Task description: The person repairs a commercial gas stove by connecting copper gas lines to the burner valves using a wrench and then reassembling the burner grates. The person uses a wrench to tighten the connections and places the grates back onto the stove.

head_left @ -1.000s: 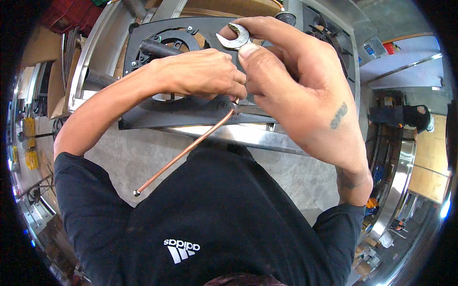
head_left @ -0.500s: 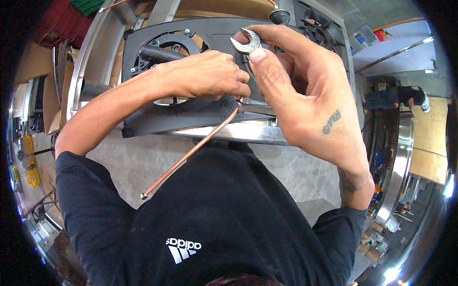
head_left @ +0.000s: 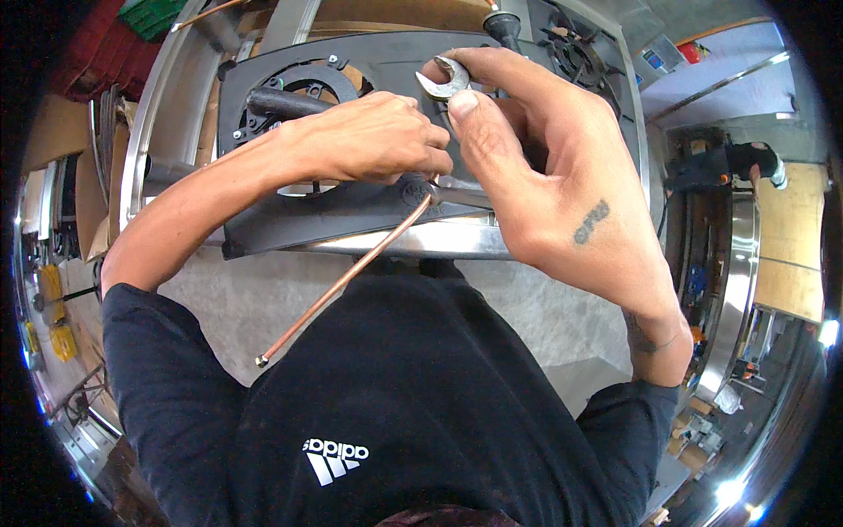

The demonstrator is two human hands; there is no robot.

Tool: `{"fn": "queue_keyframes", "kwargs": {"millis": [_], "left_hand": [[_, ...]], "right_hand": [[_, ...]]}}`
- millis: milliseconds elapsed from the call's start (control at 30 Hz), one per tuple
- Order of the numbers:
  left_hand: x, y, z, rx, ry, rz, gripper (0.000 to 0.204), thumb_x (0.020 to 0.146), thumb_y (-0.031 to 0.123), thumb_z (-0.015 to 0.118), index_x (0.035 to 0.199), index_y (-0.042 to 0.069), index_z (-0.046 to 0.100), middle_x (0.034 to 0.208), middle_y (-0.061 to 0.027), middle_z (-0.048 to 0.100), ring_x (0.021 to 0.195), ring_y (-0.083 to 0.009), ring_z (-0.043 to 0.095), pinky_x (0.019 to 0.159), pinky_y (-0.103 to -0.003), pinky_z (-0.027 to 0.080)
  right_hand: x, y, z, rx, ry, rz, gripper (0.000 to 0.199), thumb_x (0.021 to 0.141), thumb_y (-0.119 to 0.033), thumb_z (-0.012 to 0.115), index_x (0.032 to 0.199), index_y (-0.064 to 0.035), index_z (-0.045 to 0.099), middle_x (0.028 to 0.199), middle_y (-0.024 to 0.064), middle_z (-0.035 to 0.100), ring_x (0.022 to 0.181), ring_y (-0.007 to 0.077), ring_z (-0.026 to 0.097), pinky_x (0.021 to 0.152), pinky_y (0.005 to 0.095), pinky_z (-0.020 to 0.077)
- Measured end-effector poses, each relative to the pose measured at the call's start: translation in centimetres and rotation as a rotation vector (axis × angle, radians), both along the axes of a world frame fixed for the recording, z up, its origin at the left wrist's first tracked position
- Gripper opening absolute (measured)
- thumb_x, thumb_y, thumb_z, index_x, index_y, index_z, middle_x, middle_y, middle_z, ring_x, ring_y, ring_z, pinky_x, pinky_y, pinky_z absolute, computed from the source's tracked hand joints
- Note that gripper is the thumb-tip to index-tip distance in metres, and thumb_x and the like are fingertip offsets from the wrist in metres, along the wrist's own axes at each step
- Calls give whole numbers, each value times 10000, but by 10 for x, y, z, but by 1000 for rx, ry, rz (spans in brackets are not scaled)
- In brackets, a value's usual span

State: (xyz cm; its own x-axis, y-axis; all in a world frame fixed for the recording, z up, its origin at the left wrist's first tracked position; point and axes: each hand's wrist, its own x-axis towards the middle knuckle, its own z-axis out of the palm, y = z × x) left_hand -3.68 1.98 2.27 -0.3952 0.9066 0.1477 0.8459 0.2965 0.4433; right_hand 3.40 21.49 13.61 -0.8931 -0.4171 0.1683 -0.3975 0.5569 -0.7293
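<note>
An open-ended wrench point(head_left: 446, 86) sits between the thumb and forefinger of my right hand point(head_left: 562, 167), its jaws pointing up and left. Below the thumb, a second metal wrench point(head_left: 464, 195) runs from under the same hand to the upper end of a thin copper tube point(head_left: 342, 281). The tube slants down left toward my shirt and ends in a small fitting point(head_left: 261, 361). My left hand point(head_left: 378, 139) is closed just above that joint, fingers curled down; what they grip is hidden beneath them.
Under both hands lies a dark stove panel point(head_left: 299, 220) with round burner openings, resting on a steel frame point(head_left: 457, 244). A black handle-like bar point(head_left: 285, 103) crosses the left opening. A black burner part point(head_left: 575, 57) sits at the far right. Another person point(head_left: 746, 162) stands farther right.
The panel, the wrenches and both hands appear slightly farther left in the view. The right hand has tilted a little, and its grip on the open-ended wrench is the same.
</note>
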Motion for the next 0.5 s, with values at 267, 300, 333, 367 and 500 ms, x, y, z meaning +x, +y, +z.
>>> {"fn": "queue_keyframes", "kwargs": {"millis": [267, 300, 333, 367, 500], "left_hand": [[0, 1, -1, 0, 72, -20, 302, 766, 55, 715, 1066, 88, 699, 937, -84, 669, 864, -345, 676, 776, -472, 551], [-1, 1, -3, 2, 81, -27, 306, 760, 53, 717, 1064, 88, 700, 937, -85, 669, 864, -346, 676, 779, -473, 550], [-1, 0, -4, -10, 76, -29, 311, 753, 49, 721, 1061, 87, 701, 937, -87, 670, 862, -348, 676, 782, -474, 549], [-2, -2, -6, -22, 71, -29, 315, 746, 46, 725, 1058, 86, 702, 938, -88, 670, 861, -350, 675, 785, -475, 547], [-4, -2, -14, 51, 91, -24, 335, 722, 27, 739, 1050, 86, 706, 942, -90, 675, 874, -354, 682, 772, -480, 552]], "right_hand": [[1, 3, -2, 45, 55, -26, 314, 1057, -163, 594, 1283, 49, 646, 738, 19, 579, 673, 57, 447, 586, 262, 380], [1, 3, -3, 57, 62, -26, 313, 1056, -164, 592, 1277, 50, 648, 733, 23, 575, 669, 60, 445, 585, 267, 381], [1, 3, -3, 70, 76, -20, 312, 1055, -166, 590, 1270, 52, 650, 728, 27, 568, 665, 63, 443, 583, 271, 382], [0, 3, -3, 112, 110, -22, 310, 1055, -167, 588, 1262, 54, 652, 723, 31, 564, 662, 65, 441, 582, 274, 383], [1, -2, -8, 72, 115, -30, 305, 1054, -176, 581, 1232, 60, 657, 716, 43, 559, 655, 73, 440, 581, 278, 387]]}}
